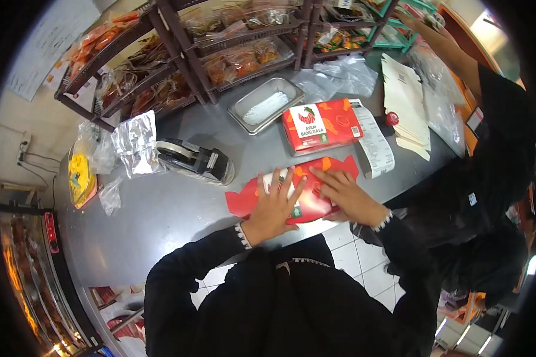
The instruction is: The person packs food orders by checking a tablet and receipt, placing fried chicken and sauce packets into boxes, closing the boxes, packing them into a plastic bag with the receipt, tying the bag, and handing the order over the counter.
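Note:
Both hands press on a red printed food carton at the near edge of the steel table. My left hand lies on its left part with the fingers spread, covering some of the white label. My right hand rests on the right part, fingers stretched out over the top and thumb near the front edge. Flaps stick out at the carton's left and right ends. Just behind it stands a closed red carton marked "Ayam Bang Dava", with a long printed receipt partly beside it.
A tape dispenser, silver foil pouch and yellow-filled tub are left. Behind are a metal tray, plastic bags and racks of packets. Brown paper sheets lie right, near another person in black.

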`<state>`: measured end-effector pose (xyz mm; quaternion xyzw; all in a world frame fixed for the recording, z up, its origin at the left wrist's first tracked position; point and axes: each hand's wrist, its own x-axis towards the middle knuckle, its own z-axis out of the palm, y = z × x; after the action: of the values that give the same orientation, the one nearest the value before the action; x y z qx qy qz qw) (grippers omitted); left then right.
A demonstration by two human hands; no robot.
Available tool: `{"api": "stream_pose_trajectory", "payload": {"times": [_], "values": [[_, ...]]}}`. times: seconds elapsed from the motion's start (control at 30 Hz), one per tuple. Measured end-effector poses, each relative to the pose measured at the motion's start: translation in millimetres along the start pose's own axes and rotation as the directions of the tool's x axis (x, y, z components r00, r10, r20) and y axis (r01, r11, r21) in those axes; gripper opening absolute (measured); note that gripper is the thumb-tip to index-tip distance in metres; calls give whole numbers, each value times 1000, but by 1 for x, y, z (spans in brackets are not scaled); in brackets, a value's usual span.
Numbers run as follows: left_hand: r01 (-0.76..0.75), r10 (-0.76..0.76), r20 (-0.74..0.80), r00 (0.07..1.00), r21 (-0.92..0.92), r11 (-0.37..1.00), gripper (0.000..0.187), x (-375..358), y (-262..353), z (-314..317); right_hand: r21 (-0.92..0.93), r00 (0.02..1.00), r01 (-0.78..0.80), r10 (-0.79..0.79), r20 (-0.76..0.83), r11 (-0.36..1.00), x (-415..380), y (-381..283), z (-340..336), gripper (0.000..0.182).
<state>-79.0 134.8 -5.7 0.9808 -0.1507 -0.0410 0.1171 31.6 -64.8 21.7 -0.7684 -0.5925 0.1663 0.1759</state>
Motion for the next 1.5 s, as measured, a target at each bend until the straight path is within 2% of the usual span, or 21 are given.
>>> {"api": "stream_pose_trajectory", "payload": {"times": [0.1, 0.23, 0.3, 0.33, 0.37, 0.43, 0.53, 0.57, 0.7, 0.8, 0.9, 1.0, 1.03, 1.1, 1.13, 1.2, 1.27, 1.3, 1.37, 1.4, 1.5], "values": [[-37, 37, 15, 999, -23, 999, 102, 0, -11, -1, -32, 999, -14, 13, -40, 999, 16, 5, -5, 69], [-38, 63, 132, 989, -185, 982, 91, -4, -31, -27, -158, 984, 122, -140, -111, 980, 26, 14, 7, 70], [-69, 92, 85, 992, -248, 966, 77, -5, -38, -45, 9, 962, 34, -30, -272, 999, 17, 4, -18, 73], [-43, 106, 130, 986, -413, 910, 71, -2, -44, -60, 91, 937, -2, 33, -347, 996, 11, 3, -30, 74], [-5, 122, 168, 978, -569, 822, 66, 3, -49, -74, 168, 846, -145, 211, -490, 975, -6, 9, -27, 74], [15, 157, 164, 974, -735, 678, 52, 12, -65, -79, 441, 726, -282, 490, -483, 852, -39, 13, -16, 70], [110, 129, 241, 962, -773, 624, 52, 25, -79, -97, 717, 580, -368, 749, -320, 592, -40, 5, 24, 61], [98, 122, 239, 963, -737, 669, 56, 27, -80, -104, 782, 536, -380, 807, -249, 494, -36, 3, 36, 58], [428, -27, 459, 888, -804, 412, 65, 28, -92, -101, 781, 524, -366, 806, -276, 506, -28, -6, 26, 37], [462, -80, 472, 878, -789, 406, 59, 28, -93, -104, 452, 635, -482, 655, -410, 750, -24, -43, -23, 35], [454, -64, 462, 884, -821, 346, 59, 30, -96, -101, 555, 666, -343, 613, -426, 758, -8, -72, -58, 38], [501, -65, 499, 864, -839, 214, 59, 29, -97, -98, 792, 668, -175, 661, -341, 585, 17, -68, -62, 44], [509, -47, 514, 857, -826, 243, 61, 29, -95, -101, 703, 661, -283, 664, -349, 652, 21, -60, -56, 52], [520, -15, 542, 841, -799, 301, 67, 27, -91, -110, 428, 584, -351, 552, -595, 833, 23, -39, -46, 58], [424, 25, 465, 885, -828, 367, 71, 27, -92, -96, 271, 551, -392, 460, -696, 879, 21, -28, -45, 62], [224, 130, 320, 938, -850, 477, 82, 25, -86, -52, 122, 778, -275, 295, -555, 954, 16, -5, -51, 73], [106, 47, 344, 938, -411, 906, 98, 9, -40, -48, 5, 939, -79, 76, -334, 997, 14, 6, -50, 75], [72, -2, 251, 968, -271, 960, 101, 0, -22, -32, 82, 986, 27, -14, -165, 996, 17, 7, -46, 76], [50, -51, 33, 998, 37, 998, 106, -12, -1, -3, -37, 998, 32, -34, -51, 999, 18, 10, -15, 75], [37, -37, 30, 999, 12, 999, 106, -15, -4, 0, -96, 999, 38, -38, 7, 995, 16, 12, -2, 74], [10, -8, 42, 999, -57, 998, 103, -27, -16, -5, -78, 993, 74, -81, -87, 994, 18, 1, 3, 75]]}}
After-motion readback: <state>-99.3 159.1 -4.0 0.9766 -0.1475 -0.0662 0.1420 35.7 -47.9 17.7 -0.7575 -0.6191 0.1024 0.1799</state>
